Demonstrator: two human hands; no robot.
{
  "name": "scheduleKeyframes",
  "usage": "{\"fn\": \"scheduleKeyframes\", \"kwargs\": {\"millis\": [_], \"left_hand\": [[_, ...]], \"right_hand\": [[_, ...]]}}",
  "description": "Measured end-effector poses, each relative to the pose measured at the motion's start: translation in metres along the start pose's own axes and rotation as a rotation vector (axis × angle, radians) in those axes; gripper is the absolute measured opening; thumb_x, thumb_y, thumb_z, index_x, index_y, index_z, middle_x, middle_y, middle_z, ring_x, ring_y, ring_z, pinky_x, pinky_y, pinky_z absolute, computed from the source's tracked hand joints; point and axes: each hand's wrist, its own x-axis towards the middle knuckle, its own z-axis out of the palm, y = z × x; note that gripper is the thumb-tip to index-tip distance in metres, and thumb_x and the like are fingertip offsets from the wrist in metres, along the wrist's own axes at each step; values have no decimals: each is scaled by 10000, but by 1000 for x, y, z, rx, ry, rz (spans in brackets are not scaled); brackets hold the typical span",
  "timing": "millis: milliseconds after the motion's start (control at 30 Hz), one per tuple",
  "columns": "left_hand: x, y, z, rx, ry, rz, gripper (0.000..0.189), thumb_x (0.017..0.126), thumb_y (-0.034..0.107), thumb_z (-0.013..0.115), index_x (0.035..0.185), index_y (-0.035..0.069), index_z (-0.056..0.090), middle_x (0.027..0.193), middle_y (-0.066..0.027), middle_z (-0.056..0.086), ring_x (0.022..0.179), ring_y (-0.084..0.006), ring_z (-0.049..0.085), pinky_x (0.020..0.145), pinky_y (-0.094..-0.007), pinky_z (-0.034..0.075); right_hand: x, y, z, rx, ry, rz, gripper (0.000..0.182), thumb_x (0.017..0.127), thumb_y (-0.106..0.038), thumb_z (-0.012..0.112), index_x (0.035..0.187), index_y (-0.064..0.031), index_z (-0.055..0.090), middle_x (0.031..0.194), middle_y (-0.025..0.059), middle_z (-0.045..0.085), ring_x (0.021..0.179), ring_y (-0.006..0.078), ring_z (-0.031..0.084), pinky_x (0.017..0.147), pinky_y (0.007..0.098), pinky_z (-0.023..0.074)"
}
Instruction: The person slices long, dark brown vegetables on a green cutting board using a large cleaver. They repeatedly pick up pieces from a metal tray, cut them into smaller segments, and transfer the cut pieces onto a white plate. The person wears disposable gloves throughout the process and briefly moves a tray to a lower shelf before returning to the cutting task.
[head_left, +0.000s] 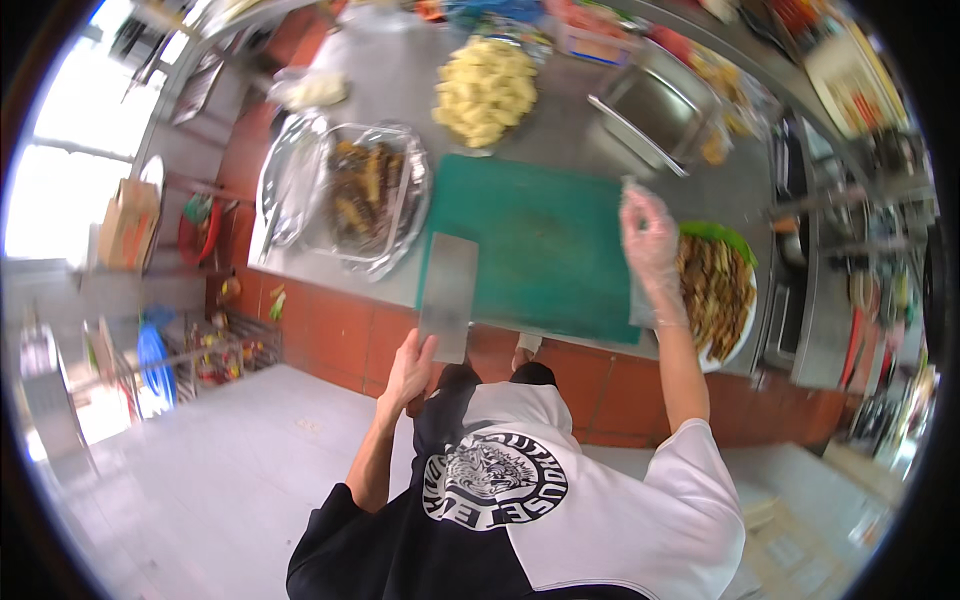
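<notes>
My bare left hand (409, 373) grips a cleaver (448, 296) with a broad metal blade. Its blade points away from me, over the left front corner of a green cutting board (544, 244). Above the board's right edge is my right hand (649, 244), in a clear plastic glove with the fingers curled; blur hides whether anything is between them. Close beside that hand, a white plate (750, 324) carries sliced browned food (712, 300) and a green lettuce leaf (731, 236).
Left of the board, browned pieces lie in a clear tray (397, 225) by crumpled foil (296, 176). Pale yellow chunks (487, 90) are heaped behind the board. A metal pan (652, 105) stands at the back right. Metal shelving (825, 199) rises on the right.
</notes>
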Motion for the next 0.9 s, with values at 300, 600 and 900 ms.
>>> {"fn": "scheduleKeyframes", "kwargs": {"millis": [300,600,900], "left_hand": [[-45,-92,-60,-46,185,32,272,1114,255,595,1020,16,505,623,-109,611,421,-184,574,404,-362,429],[-67,-118,-138,-213,212,-163,303,1102,274,613,1066,-9,511,717,-190,674,515,-279,651,499,-428,499],[-44,-123,-173,-354,167,-167,315,1095,267,629,1068,-5,471,738,-182,690,492,-242,642,452,-397,483]], "right_hand": [[61,-217,333,59,-580,-296,225,989,-227,662,1102,-52,748,1035,158,749,974,378,734,904,442,595],[133,-188,501,-453,-800,-91,420,996,-382,581,1056,-32,805,1186,217,771,1154,404,723,1020,481,560],[98,-213,533,-325,-303,379,607,882,-529,808,1059,45,724,1081,277,771,1074,412,759,935,475,603]]}}
